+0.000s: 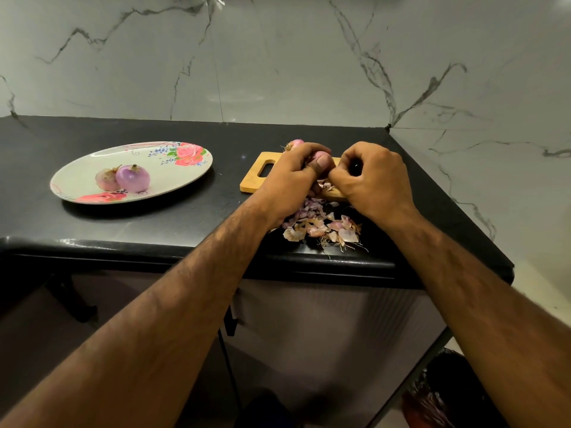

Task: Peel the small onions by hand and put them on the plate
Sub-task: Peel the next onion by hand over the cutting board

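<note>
Colours and patterns. The plate (pixel 92 162) is cream, printed with pink roses, green leaves and scattered blue dots near its rim. On it, one peeled onion (pixel 133 178) is glossy lilac; the second peeled onion (pixel 106 179) is paler, greyish pink. The held onion (pixel 319 155) in the left hand (pixel 290 177) shows pink, as does the unpeeled onion (pixel 295 143) behind it. The dark object (pixel 355 168) in the right hand (pixel 374 180) is black with a white glint. The loose skins (pixel 321 225) mix lilac, pink and papery tan. The cutting board (pixel 251 180) is honey-yellow wood. The countertop (pixel 154 227) is glossy black, finely speckled. The wall (pixel 278 57) is white-grey marble with dark grey veins.
</note>
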